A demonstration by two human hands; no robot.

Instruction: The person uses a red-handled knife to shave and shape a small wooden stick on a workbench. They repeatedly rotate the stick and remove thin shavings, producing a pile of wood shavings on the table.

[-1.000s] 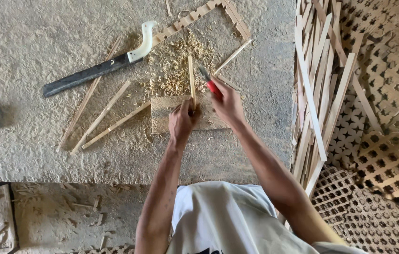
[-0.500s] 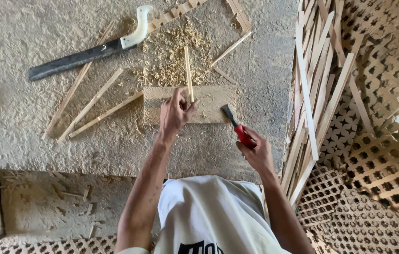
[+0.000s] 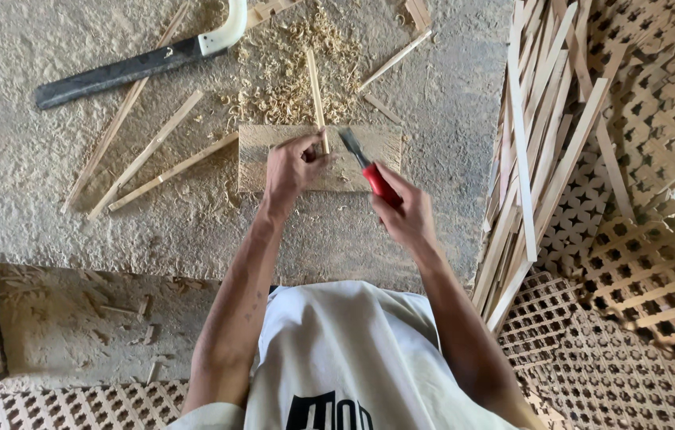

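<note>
My left hand [image 3: 293,167] pinches the near end of a thin wooden strip [image 3: 316,84] and presses it onto a flat wooden block [image 3: 373,147] on the concrete floor. The strip runs away from me across a pile of pale shavings [image 3: 293,76]. My right hand [image 3: 409,211] grips a knife with a red handle [image 3: 379,181]. Its dark blade [image 3: 351,143] lies over the block, just right of the strip and close to my left fingers.
A long dark machete with a white handle [image 3: 134,65] lies at the far left. Loose wooden strips [image 3: 150,151] lie left of the block. A bundle of long slats [image 3: 540,151] leans on woven lattice panels [image 3: 656,207] at the right. A concrete step edge [image 3: 114,267] runs below.
My right hand drew the knife back toward me, then brought it forward again to the block beside the strip. My left hand stayed on the strip. The view shifted slightly.
</note>
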